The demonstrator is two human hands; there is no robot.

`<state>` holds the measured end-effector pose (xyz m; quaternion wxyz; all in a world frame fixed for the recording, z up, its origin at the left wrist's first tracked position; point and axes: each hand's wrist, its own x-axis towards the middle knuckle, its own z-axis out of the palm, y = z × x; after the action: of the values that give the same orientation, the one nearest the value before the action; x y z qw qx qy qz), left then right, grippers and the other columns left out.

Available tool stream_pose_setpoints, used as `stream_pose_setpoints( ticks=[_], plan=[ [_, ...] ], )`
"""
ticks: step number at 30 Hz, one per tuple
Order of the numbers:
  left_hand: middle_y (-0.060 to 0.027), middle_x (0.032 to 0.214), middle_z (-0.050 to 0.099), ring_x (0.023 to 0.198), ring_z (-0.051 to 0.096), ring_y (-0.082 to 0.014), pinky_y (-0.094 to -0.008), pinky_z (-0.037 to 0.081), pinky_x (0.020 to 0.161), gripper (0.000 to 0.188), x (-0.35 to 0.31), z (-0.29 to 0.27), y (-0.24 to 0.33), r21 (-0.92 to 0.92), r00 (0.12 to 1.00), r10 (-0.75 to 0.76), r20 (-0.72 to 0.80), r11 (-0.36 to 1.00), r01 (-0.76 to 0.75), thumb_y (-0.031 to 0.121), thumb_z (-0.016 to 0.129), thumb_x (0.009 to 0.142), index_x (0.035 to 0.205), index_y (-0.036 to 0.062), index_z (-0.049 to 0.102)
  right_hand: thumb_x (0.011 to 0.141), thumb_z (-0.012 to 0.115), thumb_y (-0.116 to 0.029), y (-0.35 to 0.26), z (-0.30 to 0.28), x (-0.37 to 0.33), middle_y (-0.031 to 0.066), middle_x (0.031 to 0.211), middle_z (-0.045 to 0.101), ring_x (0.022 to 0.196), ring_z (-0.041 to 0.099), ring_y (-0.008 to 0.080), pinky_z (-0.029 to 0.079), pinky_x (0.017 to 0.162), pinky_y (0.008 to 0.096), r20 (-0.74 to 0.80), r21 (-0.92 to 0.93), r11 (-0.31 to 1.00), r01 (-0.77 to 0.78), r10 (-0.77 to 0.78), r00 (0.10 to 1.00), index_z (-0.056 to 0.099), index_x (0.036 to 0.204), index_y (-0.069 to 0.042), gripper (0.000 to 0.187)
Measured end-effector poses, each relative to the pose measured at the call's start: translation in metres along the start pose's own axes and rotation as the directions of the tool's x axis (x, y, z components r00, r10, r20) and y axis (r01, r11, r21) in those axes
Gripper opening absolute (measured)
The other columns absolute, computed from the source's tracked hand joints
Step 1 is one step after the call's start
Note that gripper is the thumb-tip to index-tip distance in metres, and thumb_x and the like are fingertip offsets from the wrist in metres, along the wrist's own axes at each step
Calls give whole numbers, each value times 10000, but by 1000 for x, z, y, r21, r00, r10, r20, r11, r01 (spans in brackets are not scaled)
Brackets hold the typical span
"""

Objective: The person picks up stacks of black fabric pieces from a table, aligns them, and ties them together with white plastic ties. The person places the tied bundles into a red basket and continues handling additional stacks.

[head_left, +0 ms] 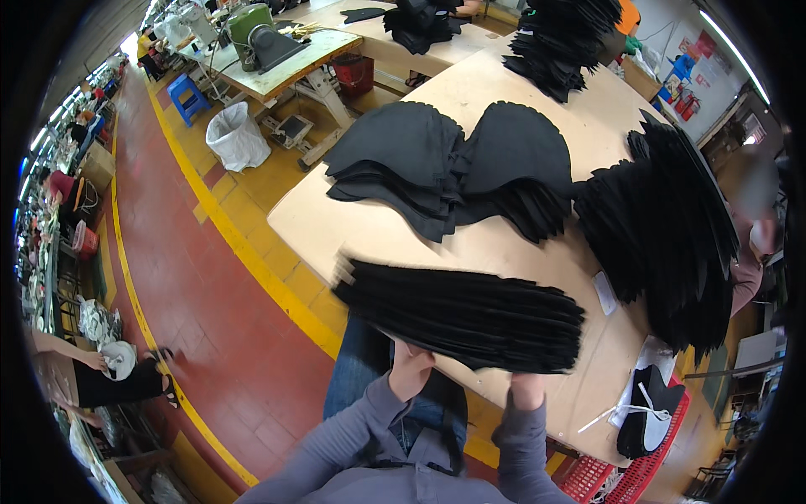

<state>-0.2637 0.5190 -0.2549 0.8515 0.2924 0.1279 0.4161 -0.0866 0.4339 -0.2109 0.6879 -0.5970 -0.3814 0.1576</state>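
Note:
A thick stack of black cut pieces [462,315] is held up over the table's near edge, in front of my body, its layered edges toward me and its left end blurred. My left hand [411,370] grips its lower edge near the middle, with most of the fingers hidden. My right hand [527,388] holds the lower edge further right, its fingers behind the pieces. Beyond lie two piles of curved black pieces side by side, a left pile [395,160] and a right pile [520,164], with scalloped far edges.
The pale table [306,223] also bears a tall leaning row of black pieces [672,235] at right and another pile [558,50] at the back. A tied bundle [651,416] lies by a red basket [672,454]. A person [747,260] is at far right; sewing machine [260,42] at back left.

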Motion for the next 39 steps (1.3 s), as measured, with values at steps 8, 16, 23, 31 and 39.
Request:
stream_pose_setpoints(
  ticks=[8,16,23,31,39],
  plan=[
    [-155,1528,336,1355,414,-260,-415,377,1114,616,11,16,16,168,971,116,-208,982,-82,246,555,976,1506,98,280,992,407,-533,-18,20,34,131,1334,490,1196,501,227,379,1060,366,0,611,791,25,-31,1000,348,1421,-81,626],
    [-76,991,699,893,647,-159,-293,507,828,366,46,14,62,707,985,152,-85,706,-47,3,805,736,1060,-30,637,1014,298,-571,72,19,16,89,1413,500,1344,403,221,259,1131,370,198,526,612,-590,587,785,457,1400,-54,665],
    [-100,1065,604,1052,588,-276,-380,436,960,621,38,-35,42,919,984,178,24,383,-92,95,821,664,1205,33,522,973,258,-652,49,15,37,143,1554,293,1462,208,259,94,1197,417,266,96,971,-217,186,946,266,1507,-25,824],
    [-148,1308,556,1254,511,-302,-489,183,1157,894,43,-14,57,886,872,366,326,203,-416,218,824,708,1420,75,304,940,388,-663,35,31,38,163,1552,313,1448,269,288,136,1198,430,249,-126,984,-123,152,957,234,1530,-45,868],
    [-169,1261,567,1202,514,-356,-437,365,1050,605,41,-33,85,916,921,56,385,-144,-375,184,741,775,1314,38,510,691,769,-111,67,35,30,137,1349,519,1269,481,257,310,1118,380,229,264,952,-158,98,969,441,1388,-19,776]
  ],
)
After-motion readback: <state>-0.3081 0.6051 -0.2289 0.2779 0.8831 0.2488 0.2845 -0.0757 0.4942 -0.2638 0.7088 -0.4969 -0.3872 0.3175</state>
